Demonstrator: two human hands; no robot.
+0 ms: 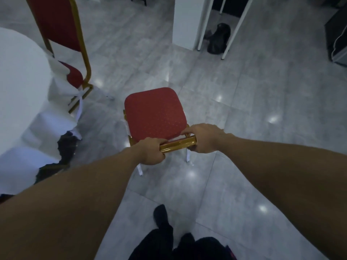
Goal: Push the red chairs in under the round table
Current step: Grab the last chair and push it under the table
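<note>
Both hands grip the gold top rail [177, 145] of a red chair [155, 113] seen from above and behind: the left hand [151, 153] is wrapped around the rail's left end, its fingers [159, 142] curled over the far side and clamped on it, and the right hand [203, 137] closes around the right end, fingers [187, 130] hooked over the rail toward the seat. This chair stands out on the open floor [244, 113], well apart from the round surface [20, 81] at the left edge, with its red dotted seat pointing away from the person. The surface is draped in a white cloth [28, 147] that falls in folds to the floor, with a dark gap showing at its lower hem. A second red chair [58, 30] with a gold frame is already tucked against the surface, its seat partly covered by the cloth and its tall back upright. The floor is glossy pale grey tile, throwing back small bright spots of ceiling light. Farther off stands a white panel [185, 21] beside thin white legs, and a dark bag [218, 39] sits on the floor between them. A dark cabinet [336, 34] shows at the right edge. The person's dark shoes [161, 215] and trouser legs appear at the bottom.
</note>
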